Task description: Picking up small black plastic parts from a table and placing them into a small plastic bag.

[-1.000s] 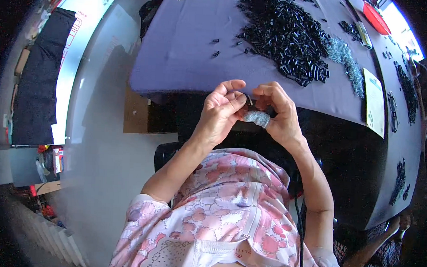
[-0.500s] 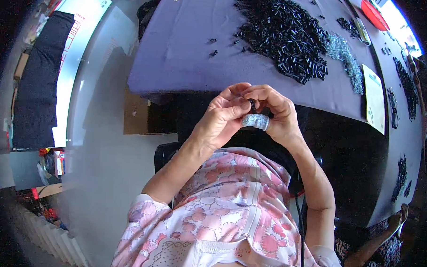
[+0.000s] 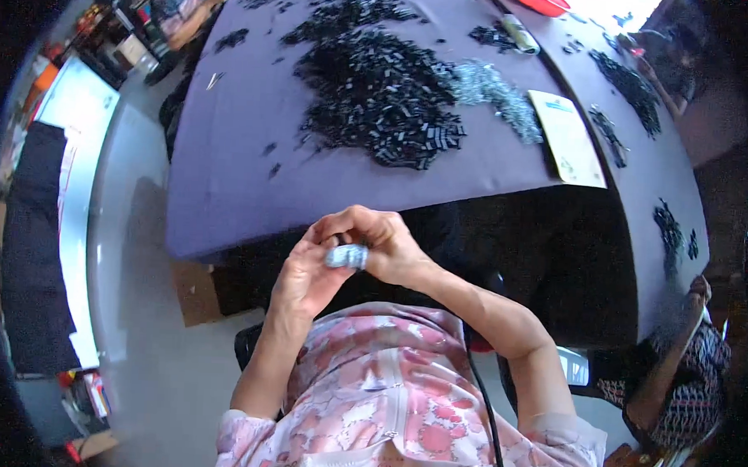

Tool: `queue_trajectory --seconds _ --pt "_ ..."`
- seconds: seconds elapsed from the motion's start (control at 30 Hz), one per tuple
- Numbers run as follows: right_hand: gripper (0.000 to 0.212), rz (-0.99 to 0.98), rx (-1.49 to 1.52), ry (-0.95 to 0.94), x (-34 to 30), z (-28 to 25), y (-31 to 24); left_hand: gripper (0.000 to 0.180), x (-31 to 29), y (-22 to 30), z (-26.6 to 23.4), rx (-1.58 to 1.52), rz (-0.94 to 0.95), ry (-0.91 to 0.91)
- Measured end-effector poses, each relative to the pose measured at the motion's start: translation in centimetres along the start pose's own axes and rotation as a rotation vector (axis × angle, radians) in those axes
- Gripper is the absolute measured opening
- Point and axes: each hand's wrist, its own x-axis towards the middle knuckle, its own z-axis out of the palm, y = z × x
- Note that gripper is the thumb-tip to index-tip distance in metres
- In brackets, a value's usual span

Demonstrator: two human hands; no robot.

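Observation:
My left hand [image 3: 300,279] and my right hand [image 3: 383,244] meet in front of my chest, just off the near edge of the table. Both are closed, with fingertips touching. A small black piece [image 3: 341,240] shows dimly between them, mostly covered by the fingers. Beside it, a stubby pale blue and white thing [image 3: 347,256] lies against the right hand's fingers. Whether it is a wrapping on a finger or a held item, I cannot tell. Beyond my hands, a large heap of small black tubular pieces [image 3: 387,94] spreads over the purple-grey tablecloth [image 3: 228,171].
Small clear pieces [image 3: 498,94] lie right of the heap, near a pale printed sheet [image 3: 565,137]. Farther off is a red basket [image 3: 543,2]. More black pieces [image 3: 630,86] lie along the right. Other people's arms [image 3: 675,351] show at the right and far left.
The view has swung, so the table and heap sit farther left and a person's arm appears at the far left. My hands stay together, and the black piece is less visible.

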Motion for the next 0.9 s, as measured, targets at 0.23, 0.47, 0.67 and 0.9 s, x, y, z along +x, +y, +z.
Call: queue_trajectory --seconds 0.23,0.47,0.67,0.9 --pt "0.033 -0.148 -0.349 -0.066 0.7 -1.8 -1.7 0.022 0.2 0.2 0.2 0.123 0.04 0.221" --pt "0.023 0.089 -0.862 0.316 1.7 -13.3 -2.2 0.014 0.5 2.2 -1.7 0.0 -0.072 0.203" --pt "0.016 0.179 -1.467 0.61 2.3 -23.4 -0.6 0.011 0.6 1.9 -2.4 -0.041 -0.089 0.156" --pt "0.018 0.107 -1.485 0.543 3.0 -26.4 1.8 0.011 0.5 1.2 -2.5 -0.018 -0.079 0.17"
